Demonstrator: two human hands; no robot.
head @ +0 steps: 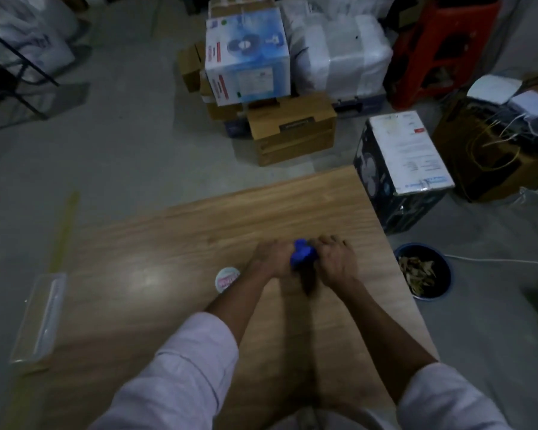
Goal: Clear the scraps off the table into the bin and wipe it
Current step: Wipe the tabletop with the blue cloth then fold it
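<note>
A bunched blue cloth [302, 255] is held above the wooden table [174, 243], between both hands. My left hand [272, 259] grips its left side and my right hand [334, 259] grips its right side, fingers curled round it. On the floor just off the table's right edge stands a dark round bin [424, 272] with brownish scraps [416, 270] inside. No scraps show on the tabletop.
A small round white container [227, 279] with a pink label sits on the table left of my left wrist. A clear plastic box [39, 318] lies at the table's left edge. Cardboard boxes [289, 128] and a printed carton [401, 166] crowd the floor beyond.
</note>
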